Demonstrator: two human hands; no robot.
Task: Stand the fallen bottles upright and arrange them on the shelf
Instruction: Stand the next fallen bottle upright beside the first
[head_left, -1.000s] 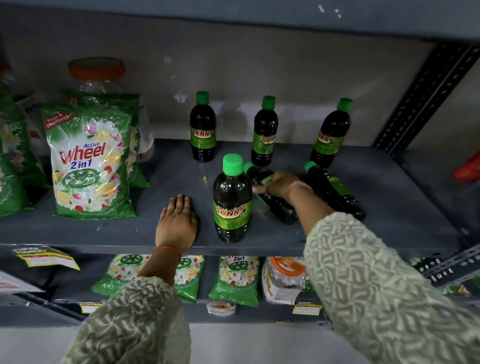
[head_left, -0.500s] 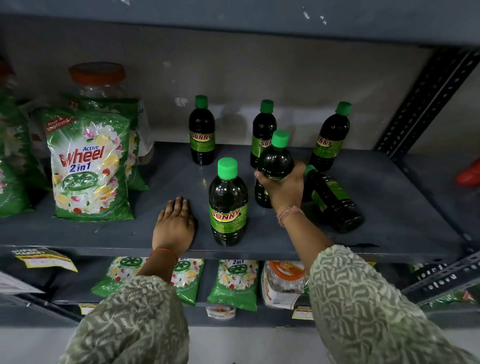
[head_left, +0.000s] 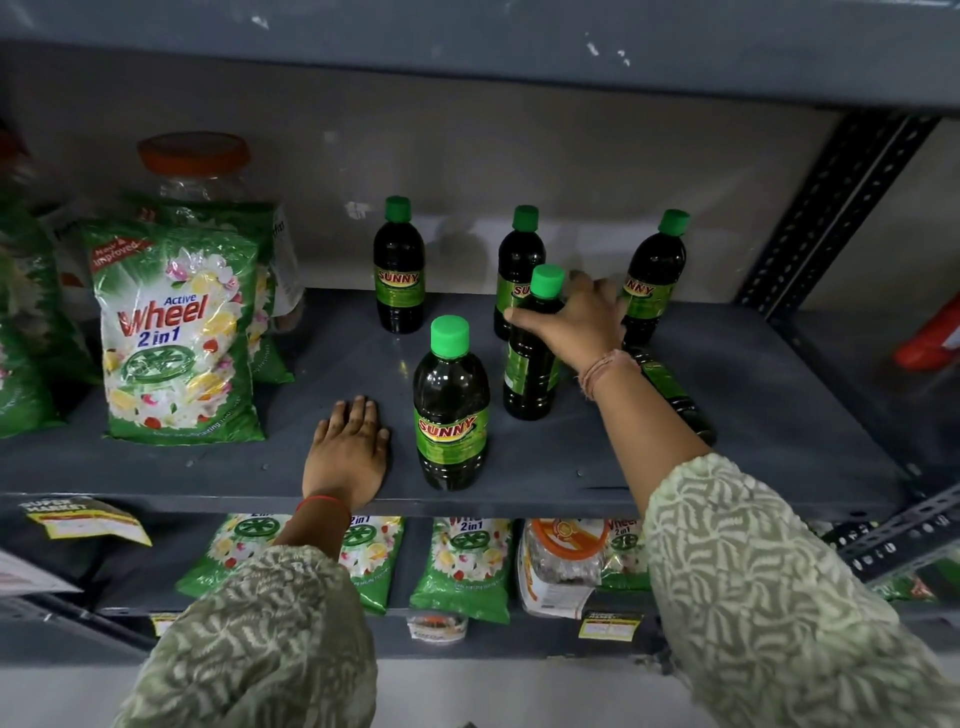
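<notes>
Dark Sunny bottles with green caps stand on the grey shelf (head_left: 779, 415). Three are upright at the back: left bottle (head_left: 398, 270), middle bottle (head_left: 519, 254), right bottle (head_left: 655, 275). A front bottle (head_left: 451, 410) stands near the shelf edge. My right hand (head_left: 576, 325) grips the shoulder of another upright bottle (head_left: 527, 374), thumb across its neck. One fallen bottle (head_left: 675, 400) lies on its side behind my right forearm, partly hidden. My left hand (head_left: 348, 452) rests flat on the shelf, left of the front bottle, holding nothing.
Green Wheel detergent packs (head_left: 176, 332) fill the shelf's left side, with an orange-lidded jar (head_left: 195, 161) behind them. More packs (head_left: 462, 566) lie on the lower shelf. A perforated metal post (head_left: 831, 208) bounds the right; a red object (head_left: 930, 338) sits beyond it.
My right hand lifted a fallen bottle from lying to upright and now holds it higher, at the shoulder. My left hand stayed flat on the shelf.
</notes>
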